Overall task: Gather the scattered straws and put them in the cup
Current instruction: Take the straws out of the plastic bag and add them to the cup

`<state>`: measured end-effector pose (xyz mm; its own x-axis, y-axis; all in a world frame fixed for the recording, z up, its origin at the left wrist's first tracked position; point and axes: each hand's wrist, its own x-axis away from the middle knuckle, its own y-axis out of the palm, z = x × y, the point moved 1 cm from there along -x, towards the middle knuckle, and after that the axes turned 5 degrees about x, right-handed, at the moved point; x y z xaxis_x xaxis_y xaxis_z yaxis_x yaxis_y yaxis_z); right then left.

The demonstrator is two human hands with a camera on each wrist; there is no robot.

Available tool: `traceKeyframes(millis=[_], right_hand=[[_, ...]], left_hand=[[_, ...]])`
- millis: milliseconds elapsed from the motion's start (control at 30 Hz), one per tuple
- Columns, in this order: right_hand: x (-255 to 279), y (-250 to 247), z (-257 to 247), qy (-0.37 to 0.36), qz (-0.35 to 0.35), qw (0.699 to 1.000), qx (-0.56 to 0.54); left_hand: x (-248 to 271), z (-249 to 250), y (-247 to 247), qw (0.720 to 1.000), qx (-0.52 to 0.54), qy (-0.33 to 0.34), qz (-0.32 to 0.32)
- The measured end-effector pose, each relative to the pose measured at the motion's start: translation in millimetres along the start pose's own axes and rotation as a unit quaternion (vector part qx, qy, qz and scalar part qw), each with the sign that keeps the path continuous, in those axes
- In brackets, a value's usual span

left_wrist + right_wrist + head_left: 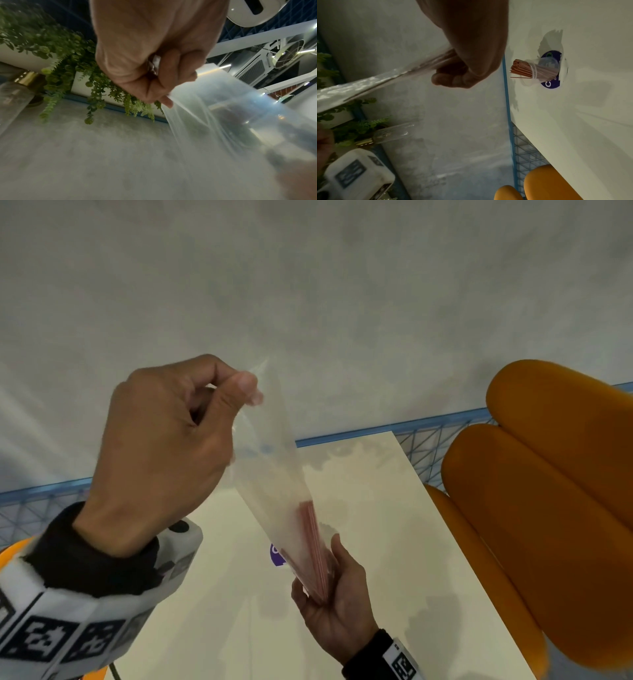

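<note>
- The table (394,542) lies bare toward 6 o'clock and 3 o'clock of the cup (539,70).
- Orange chair (548,508) flanks the table's 3 o'clock edge.
- The held plastic bag (274,474) hangs over the cup, blocking it from above.

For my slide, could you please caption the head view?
Left hand pinches a clear bag; right hand grips its straws.

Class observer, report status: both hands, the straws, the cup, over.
Left hand pinches clear bag top; right hand grips bagged straws. Cup on table already holds straws. Nothing in the way.
</note>
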<state>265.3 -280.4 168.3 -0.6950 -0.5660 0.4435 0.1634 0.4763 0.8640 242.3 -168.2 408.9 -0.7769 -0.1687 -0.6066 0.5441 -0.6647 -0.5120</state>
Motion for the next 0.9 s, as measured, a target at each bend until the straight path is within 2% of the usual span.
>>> traceKeyframes(millis=[233,533,667,733,900], right_hand=[[-2.6,-14.7,5.1,0.026,0.099,0.987,0.123],[-3.6,-14.4,-3.2,-0.039,0.045,0.973,0.222],[-3.4,-15.0,-8.9,-0.073,0.048,0.952,0.292],[-4.4,-19.3,-12.2,-0.094,0.050,0.932,0.347],[1.3,-57.8,-26.0,-0.101,0.077,0.889,0.441]], left_hand=[[5.0,-3.6,-8.1,0.999,-0.032,-0.005,-0.008],[-10.2,-4.0,-16.9,0.998,-0.052,0.012,-0.014],[-17.5,-14.6,-30.8,0.999,-0.026,0.007,-0.018],[-19.5,-26.2,-41.3,1.000,-0.013,-0.009,-0.010],[-0.4,-98.4,-67.8,0.989,-0.005,-0.118,0.085]])
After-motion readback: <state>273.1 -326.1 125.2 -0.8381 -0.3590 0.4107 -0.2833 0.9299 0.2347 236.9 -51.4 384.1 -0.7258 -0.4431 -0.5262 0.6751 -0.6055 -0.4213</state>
